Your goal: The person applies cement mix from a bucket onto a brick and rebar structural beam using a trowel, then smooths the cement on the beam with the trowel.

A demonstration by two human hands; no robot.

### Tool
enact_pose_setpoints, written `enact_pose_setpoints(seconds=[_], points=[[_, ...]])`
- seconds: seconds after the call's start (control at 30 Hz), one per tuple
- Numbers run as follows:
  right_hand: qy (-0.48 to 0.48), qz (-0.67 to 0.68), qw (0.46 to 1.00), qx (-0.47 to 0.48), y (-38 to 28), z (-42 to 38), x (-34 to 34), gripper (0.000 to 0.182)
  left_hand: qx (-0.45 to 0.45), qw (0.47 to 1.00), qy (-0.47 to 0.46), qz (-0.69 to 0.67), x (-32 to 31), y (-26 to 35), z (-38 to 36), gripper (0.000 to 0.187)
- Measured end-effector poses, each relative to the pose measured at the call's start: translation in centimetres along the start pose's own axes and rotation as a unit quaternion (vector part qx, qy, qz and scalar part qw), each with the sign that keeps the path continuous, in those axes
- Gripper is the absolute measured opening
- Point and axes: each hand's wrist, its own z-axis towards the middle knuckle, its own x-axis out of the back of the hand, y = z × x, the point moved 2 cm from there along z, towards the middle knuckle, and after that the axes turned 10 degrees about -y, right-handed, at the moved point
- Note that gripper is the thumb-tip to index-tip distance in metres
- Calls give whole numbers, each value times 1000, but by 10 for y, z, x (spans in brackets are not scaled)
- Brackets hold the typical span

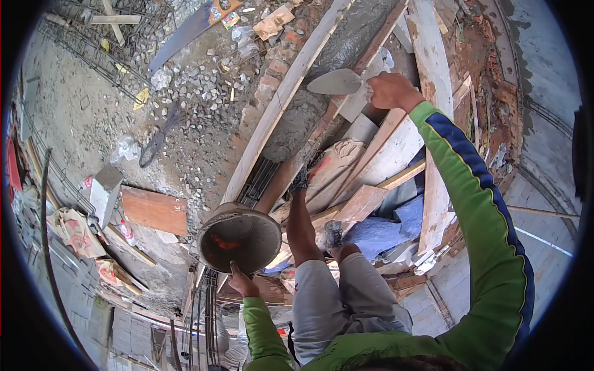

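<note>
My right hand (392,91) is closed around the handle of a trowel (335,81). The trowel's pale blade points left, over the wet concrete (296,123) in a long wooden form. Down at the lower left, my left hand (243,282) grips the rim of a tilted bucket (260,238), thumb over the edge. Grey residue coats the bucket's inside, with an orange-red patch deeper in. Between bucket and concrete, bare steel bars (258,183) show in the form, whose left side is a long board (288,89).
Loose planks (431,68), cement sacks (331,166) and a blue sheet (396,219) lie around my legs. Left of the form are rubble, a handsaw (187,36), a reddish-brown board (154,210) and a plastic bottle (127,232). Rebar cages (86,52) lie at the upper left.
</note>
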Motion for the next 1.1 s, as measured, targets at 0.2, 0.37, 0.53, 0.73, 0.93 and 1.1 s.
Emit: enact_pose_setpoints(seconds=[0.2, 0.37, 0.53, 0.73, 0.93, 1.1], points=[[-120, -150, 969, 155, -74, 106, -12, 29, 53, 998, -5, -13, -3, -16, 2, 52], [-116, -87, 987, 73, -26, 131, 22, 35, -1, 1000, -26, 11, 11, -12, 9, 50], [-13, -155, 987, -43, 61, 114, 85, 37, -45, 995, -13, 88, 15, 7, 18, 49], [54, -105, 978, -173, 84, 25, 85, 36, -26, 995, 6, 101, 14, 8, 18, 51], [-162, 482, 861, -36, -54, -99, -68, 39, -40, 995, -29, 83, 12, 3, 18, 49], [-33, 829, 550, -97, -221, -29, -204, 35, -17, 993, -34, 108, 11, 6, 19, 51]])
